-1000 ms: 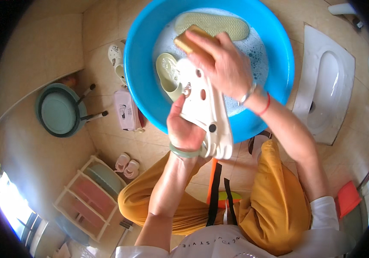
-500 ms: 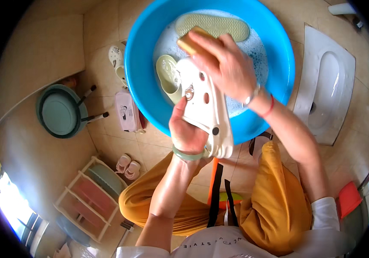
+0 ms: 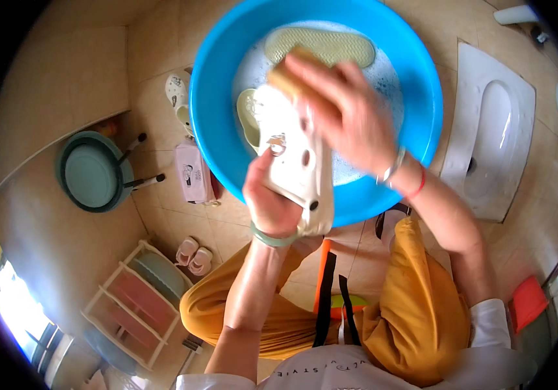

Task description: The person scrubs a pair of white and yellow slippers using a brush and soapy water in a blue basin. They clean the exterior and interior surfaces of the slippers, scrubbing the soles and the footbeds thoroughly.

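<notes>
My left hand is closed round the heel end of a white clog, thumb on top near a small charm. The clog is tilted over a blue basin. A tan scrub brush, blurred by motion, is gripped in my right hand and pressed against the clog's toe; its bristles are hidden. In the sudsy water lie two pale green clogs: a sole-up clog at the far side, and another clog at the left, partly behind the white one.
White clogs and a pink case are left of the basin. Farther left stands a green tub; a shelf rack and small pink shoes are nearer. A squat toilet lies right.
The white clog and my left hand have shifted slightly left and downward. The brush has slid a little toward me over the toe, covering more of it.
</notes>
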